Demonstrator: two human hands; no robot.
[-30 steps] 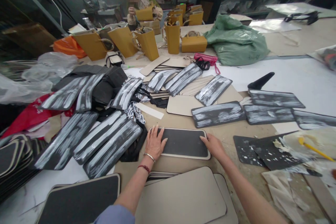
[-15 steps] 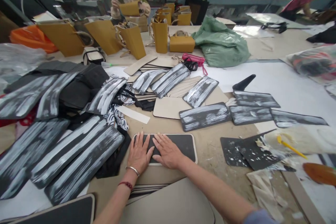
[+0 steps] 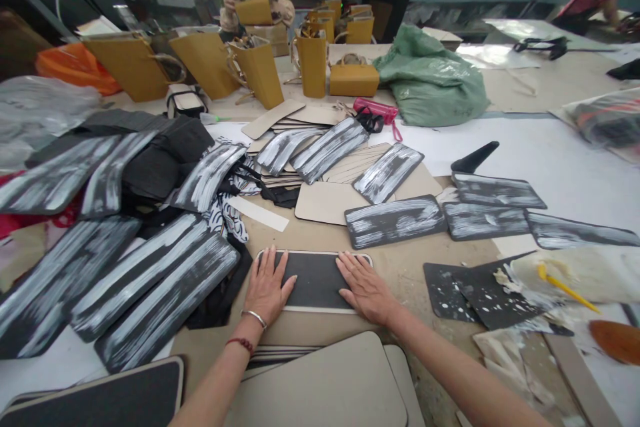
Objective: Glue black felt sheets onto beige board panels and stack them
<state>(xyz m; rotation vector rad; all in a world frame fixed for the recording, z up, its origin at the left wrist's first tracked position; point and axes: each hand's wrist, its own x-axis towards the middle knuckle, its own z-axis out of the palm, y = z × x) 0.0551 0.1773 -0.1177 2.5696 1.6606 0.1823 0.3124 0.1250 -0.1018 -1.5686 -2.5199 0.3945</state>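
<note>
A black rectangular panel with a pale border (image 3: 315,283) lies flat on the table before me. My left hand (image 3: 267,287) rests on its left end, palm down with the fingers stretched out. Over the panel's right end lies my right hand (image 3: 367,287), also flat with fingers extended. Just below the panel is a stack of large beige panels (image 3: 320,387). A second dark panel with a pale edge (image 3: 100,397) sits at the lower left. Black pieces streaked with white (image 3: 167,307) lie to the left of my left hand.
More white-streaked black pieces (image 3: 395,220) lie beyond and to the right. Paint-spotted black sheets (image 3: 480,297) and a yellow stick (image 3: 567,288) are at right. Mustard-yellow bags (image 3: 257,73) stand along the back near a green plastic sack (image 3: 433,80). Two people are farther off.
My right hand has slid right along the panel, from near its middle to its right end. My left hand stays on the left end. The view has shifted slightly.
</note>
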